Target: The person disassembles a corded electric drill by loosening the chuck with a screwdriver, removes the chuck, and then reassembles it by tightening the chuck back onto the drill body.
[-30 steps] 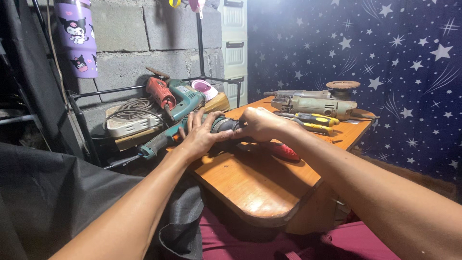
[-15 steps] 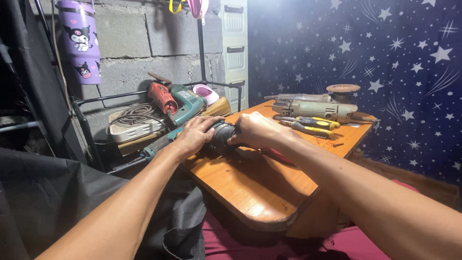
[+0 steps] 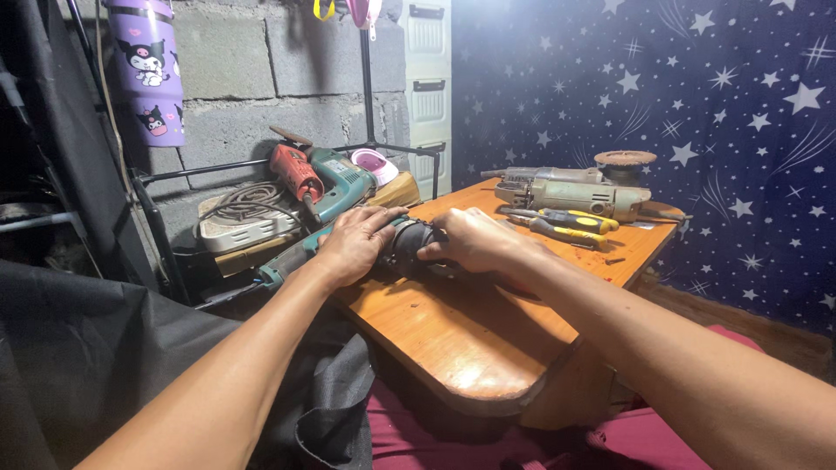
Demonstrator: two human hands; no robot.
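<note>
My left hand (image 3: 355,245) wraps around the body of a green and black power tool (image 3: 296,254) that lies across the near left edge of the wooden table (image 3: 470,335). My right hand (image 3: 470,244) covers the tool's dark front end (image 3: 409,248), fingers curled over it. The tool's tip is hidden under my right hand. Both forearms reach in from the bottom of the view.
A grey angle grinder (image 3: 570,191) with a rusty disc (image 3: 624,158) lies at the table's far end, next to yellow-handled pliers (image 3: 562,224). A metal rack (image 3: 174,226) on the left holds a red and green drill (image 3: 318,178) and coiled cable (image 3: 244,202). Dark cloth (image 3: 96,365) covers the left.
The view shifted slightly. Both hands stay on the power tool, which sits a little closer to the table's left edge; my grip looks much the same.
</note>
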